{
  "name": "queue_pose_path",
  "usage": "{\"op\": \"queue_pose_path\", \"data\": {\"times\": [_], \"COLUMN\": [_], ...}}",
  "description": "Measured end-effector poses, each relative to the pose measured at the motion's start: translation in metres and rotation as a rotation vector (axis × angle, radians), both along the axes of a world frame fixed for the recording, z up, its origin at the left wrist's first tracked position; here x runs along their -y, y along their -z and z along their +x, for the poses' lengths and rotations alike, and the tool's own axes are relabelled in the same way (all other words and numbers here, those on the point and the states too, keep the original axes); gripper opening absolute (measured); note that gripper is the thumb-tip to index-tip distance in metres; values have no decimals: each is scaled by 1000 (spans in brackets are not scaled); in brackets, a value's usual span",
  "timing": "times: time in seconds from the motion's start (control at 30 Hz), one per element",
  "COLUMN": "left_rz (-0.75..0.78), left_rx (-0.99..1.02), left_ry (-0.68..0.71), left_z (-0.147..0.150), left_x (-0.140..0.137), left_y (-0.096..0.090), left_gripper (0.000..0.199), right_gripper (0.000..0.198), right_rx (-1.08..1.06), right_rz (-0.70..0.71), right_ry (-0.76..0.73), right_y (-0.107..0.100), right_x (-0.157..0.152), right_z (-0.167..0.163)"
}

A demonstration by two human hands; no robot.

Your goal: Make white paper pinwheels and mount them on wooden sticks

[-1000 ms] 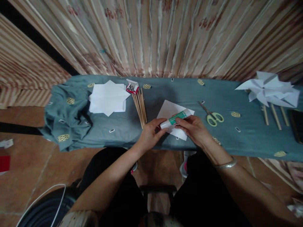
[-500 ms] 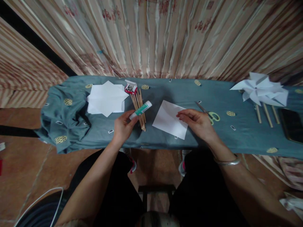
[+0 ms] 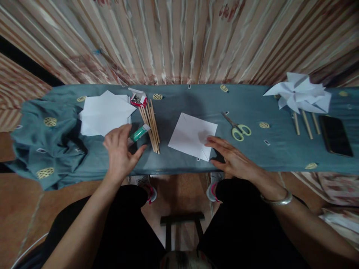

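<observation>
A green-and-white glue stick point(image 3: 139, 133) lies beside the thin wooden sticks point(image 3: 152, 125), its white end toward them. My left hand point(image 3: 120, 149) is around its near end with thumb and fingers spread; it looks released. A white square of paper point(image 3: 190, 136) rests at the middle of the cloth, with faint diagonal creases at two corners. My right hand point(image 3: 231, 158) is by the paper's right edge, fingertips over it, thumb apart, nothing held. Scissors point(image 3: 237, 129) with pale green handles lie just beyond that hand.
A stack of white paper point(image 3: 98, 116) and a small red-and-white box point(image 3: 138, 98) of metal pieces are at the left. Paper pinwheels point(image 3: 301, 93) on sticks and a black phone point(image 3: 335, 135) lie at the right. Patterned blue-green cloth point(image 3: 179, 101) covers the narrow table.
My left hand has moved left, set the glue stick down beside the sticks and opened. My right hand has shifted toward the paper's lower right corner. The view has shifted slightly.
</observation>
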State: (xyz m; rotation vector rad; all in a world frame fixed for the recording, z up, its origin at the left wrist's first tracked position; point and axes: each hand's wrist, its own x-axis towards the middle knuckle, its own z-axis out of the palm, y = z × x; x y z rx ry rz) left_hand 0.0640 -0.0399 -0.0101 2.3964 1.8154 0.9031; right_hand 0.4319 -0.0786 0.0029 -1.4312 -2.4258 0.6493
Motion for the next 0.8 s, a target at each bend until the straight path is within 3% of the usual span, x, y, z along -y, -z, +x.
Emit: {"op": "queue_pose_path", "data": {"times": [0.07,0.2,0.4,0.6,0.8], "left_rz": [52,-35,-37,27,35], "left_rx": [-46,-116,-118,-143,-98], "left_ry": [223,602,627,657,646], "left_z": [26,83,122,126,126], "left_x": [7,17,6,4,4], "left_y": [-4,2,14,16,9], "left_gripper": [56,38,37,21,17], "right_gripper": [49,46,49,46,41], "right_rx": [12,7,-23,-43,-92], "right_rz": [20,40,56,59,67], "right_ry": [-4,-7,-16,-10,19], "right_y": [0,1,4,7,7], "right_x": [-1,-2,-5,-6,-4], "right_z": [0,0,2,4,0]}}
